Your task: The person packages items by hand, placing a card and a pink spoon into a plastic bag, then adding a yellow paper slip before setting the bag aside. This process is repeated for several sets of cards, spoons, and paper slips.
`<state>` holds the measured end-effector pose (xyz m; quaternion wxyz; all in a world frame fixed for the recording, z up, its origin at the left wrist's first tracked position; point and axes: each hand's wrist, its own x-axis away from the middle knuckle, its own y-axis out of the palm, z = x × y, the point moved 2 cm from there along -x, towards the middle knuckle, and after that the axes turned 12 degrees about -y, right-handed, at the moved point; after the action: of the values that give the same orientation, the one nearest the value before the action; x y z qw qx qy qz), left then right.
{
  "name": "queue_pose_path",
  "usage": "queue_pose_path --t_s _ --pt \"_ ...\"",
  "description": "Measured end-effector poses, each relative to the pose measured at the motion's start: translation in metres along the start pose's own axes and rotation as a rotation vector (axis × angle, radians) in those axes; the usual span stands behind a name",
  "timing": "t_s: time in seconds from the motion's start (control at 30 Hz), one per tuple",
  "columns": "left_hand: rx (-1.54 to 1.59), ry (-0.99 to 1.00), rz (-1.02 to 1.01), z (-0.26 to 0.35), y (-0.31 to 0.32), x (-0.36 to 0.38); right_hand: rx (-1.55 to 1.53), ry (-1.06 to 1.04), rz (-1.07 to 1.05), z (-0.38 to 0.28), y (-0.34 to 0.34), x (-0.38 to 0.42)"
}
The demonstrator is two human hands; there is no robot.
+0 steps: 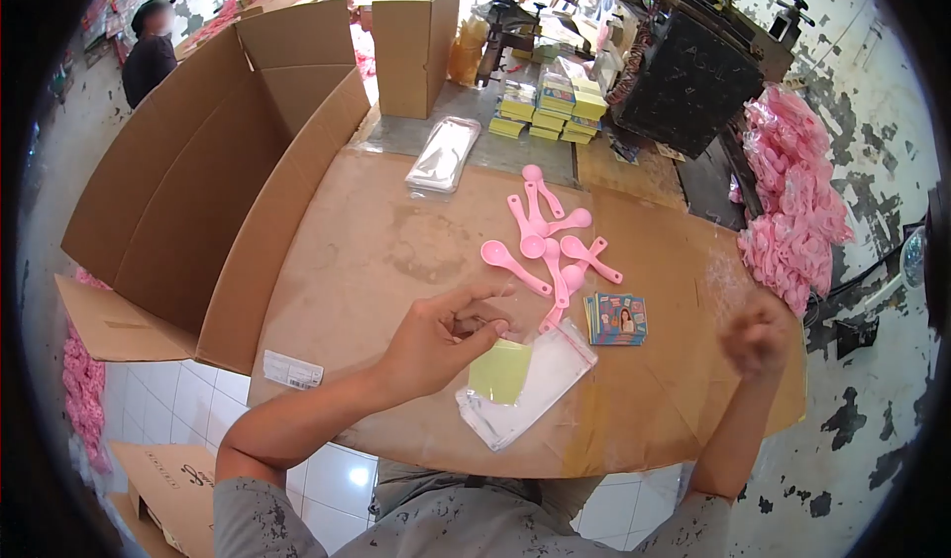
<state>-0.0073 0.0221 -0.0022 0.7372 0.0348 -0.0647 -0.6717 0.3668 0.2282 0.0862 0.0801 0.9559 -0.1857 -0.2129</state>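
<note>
My left hand (451, 335) is closed, pinching the top of a small clear plastic bag with a yellow-green card (498, 372) inside. Under it lies a stack of clear plastic bags (540, 395). My right hand (755, 335) hangs above the right side of the table, smeared by motion, so its fingers are hard to make out. Between the hands sits a small pile of printed cards (618, 318). Several pink plastic scoops (533, 248) lie loosely heaped just beyond.
A large open carton (287, 197) stands at the left of the cardboard-covered table (367, 261). Farther back are clear packets (443, 155), stacked yellow-edged cards (551, 102), an upright box (411, 58) and a black case (684, 78). Bagged pink items (792, 202) hang at right. A person (151, 53) is at far left.
</note>
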Motion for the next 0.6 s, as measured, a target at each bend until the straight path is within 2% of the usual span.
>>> queue_pose_path --t_s 0.03,0.13,0.17,0.23,0.3,0.37,0.47,0.53,0.6 --pt "0.01 -0.015 -0.004 0.001 0.0 0.0 -0.147 -0.07 0.08 -0.012 -0.019 0.02" --pt "-0.028 -0.036 -0.004 0.004 0.001 0.001 0.946 0.113 0.751 -0.019 -0.069 0.053" --pt "-0.053 -0.035 0.003 0.005 0.001 0.001 1.869 0.44 0.384 -0.026 -0.068 0.066" --pt "-0.016 -0.054 0.006 -0.005 -0.001 -0.003 2.156 0.345 0.346 -0.016 -0.091 0.109" --pt "0.02 -0.063 0.007 -0.009 0.0 -0.007 2.263 0.281 0.33 -0.015 -0.093 0.115" --pt "0.049 -0.079 0.0 -0.01 0.0 -0.01 2.177 0.274 0.352 -0.017 -0.045 0.086" --pt "0.005 -0.132 -0.042 -0.01 0.0 -0.012 1.108 0.268 0.476 -0.027 -0.008 0.034" --pt "-0.006 -0.178 -0.048 -0.011 -0.003 -0.014 1.051 0.397 0.586 -0.027 -0.03 0.023" --pt "-0.012 -0.194 -0.057 -0.015 -0.005 -0.015 1.133 0.391 0.594 -0.02 -0.04 0.021"
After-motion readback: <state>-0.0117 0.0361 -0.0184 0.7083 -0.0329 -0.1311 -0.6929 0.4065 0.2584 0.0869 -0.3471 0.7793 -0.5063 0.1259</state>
